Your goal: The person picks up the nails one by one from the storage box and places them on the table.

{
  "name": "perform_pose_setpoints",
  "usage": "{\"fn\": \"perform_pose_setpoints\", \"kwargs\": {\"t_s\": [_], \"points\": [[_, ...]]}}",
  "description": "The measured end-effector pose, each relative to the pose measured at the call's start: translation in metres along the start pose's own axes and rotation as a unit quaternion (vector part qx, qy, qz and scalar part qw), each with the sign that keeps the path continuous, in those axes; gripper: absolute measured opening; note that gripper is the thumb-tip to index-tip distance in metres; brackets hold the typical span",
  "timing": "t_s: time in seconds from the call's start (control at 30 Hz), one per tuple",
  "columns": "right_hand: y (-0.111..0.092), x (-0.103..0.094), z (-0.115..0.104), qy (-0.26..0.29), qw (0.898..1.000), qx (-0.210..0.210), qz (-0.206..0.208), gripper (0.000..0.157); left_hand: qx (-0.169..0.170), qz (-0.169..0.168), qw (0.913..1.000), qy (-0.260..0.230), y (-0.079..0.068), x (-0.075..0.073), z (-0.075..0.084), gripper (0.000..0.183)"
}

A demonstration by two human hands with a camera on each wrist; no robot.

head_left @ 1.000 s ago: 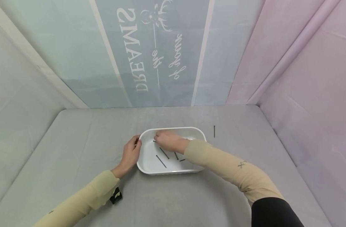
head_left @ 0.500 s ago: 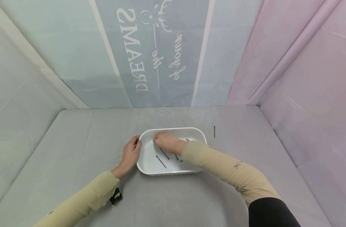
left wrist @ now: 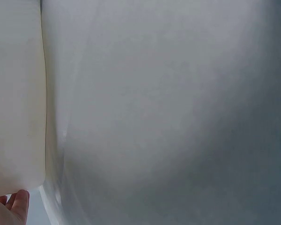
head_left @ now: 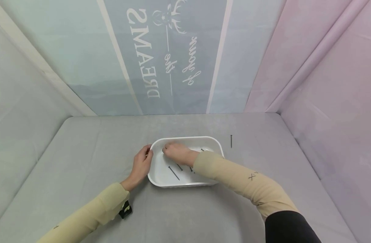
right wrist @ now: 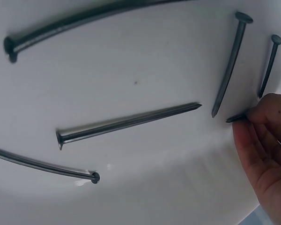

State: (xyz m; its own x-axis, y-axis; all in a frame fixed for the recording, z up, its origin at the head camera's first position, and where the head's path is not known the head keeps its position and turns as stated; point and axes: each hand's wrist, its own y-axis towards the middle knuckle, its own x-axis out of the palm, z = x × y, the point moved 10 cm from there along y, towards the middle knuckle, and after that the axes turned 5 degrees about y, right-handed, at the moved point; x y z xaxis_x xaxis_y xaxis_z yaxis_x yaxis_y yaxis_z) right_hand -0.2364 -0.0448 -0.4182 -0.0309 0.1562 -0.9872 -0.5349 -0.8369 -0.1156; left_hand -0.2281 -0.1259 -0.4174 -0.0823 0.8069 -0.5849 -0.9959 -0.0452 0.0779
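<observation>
A white tray (head_left: 161,172) with rounded corners holds several dark nails. My left hand (head_left: 141,162) grips its left end, thumb at the rim; in the left wrist view only part of that hand (left wrist: 11,208) shows in the bottom corner. Inside the tray, near the far left corner, is my right hand (head_left: 177,153). Seen from the right wrist, this hand (right wrist: 271,159) pinches a nail (right wrist: 236,117) between thumb and fingers; its pointed tip sticks out and the rest is hidden. A straight nail (right wrist: 131,123) lies close by on the tray floor.
One more nail (head_left: 231,141) lies outside the tray, to its right on the grey table cover (head_left: 179,216). Near my right fingertips lie another nail (right wrist: 231,65) and a smaller-looking nail (right wrist: 269,68). Fabric walls (head_left: 331,118) enclose the table's back and sides.
My right hand has shifted slightly left inside the tray, and the nail head that showed under its fingertips is now out of sight. My left hand keeps its place.
</observation>
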Motion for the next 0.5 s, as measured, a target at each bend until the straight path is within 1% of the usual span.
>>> {"fn": "perform_pose_setpoints", "kwargs": {"t_s": [0.2,0.37,0.5], "points": [[-0.0010,0.0011,0.0013,0.007,1.000,0.003,-0.004,0.020,0.000,0.003,1.0000,0.002,0.0003,-0.0007,0.0004,0.033],[-0.0033,0.0001,0.0057,0.043,0.999,0.019,-0.006,0.013,-0.001,-0.001,1.0000,0.002,0.0003,-0.0004,0.0003,0.034],[-0.0049,-0.0022,0.0067,0.053,0.998,0.025,-0.006,0.012,-0.002,-0.003,1.0000,0.002,-0.0004,-0.0001,-0.0003,0.034]]}}
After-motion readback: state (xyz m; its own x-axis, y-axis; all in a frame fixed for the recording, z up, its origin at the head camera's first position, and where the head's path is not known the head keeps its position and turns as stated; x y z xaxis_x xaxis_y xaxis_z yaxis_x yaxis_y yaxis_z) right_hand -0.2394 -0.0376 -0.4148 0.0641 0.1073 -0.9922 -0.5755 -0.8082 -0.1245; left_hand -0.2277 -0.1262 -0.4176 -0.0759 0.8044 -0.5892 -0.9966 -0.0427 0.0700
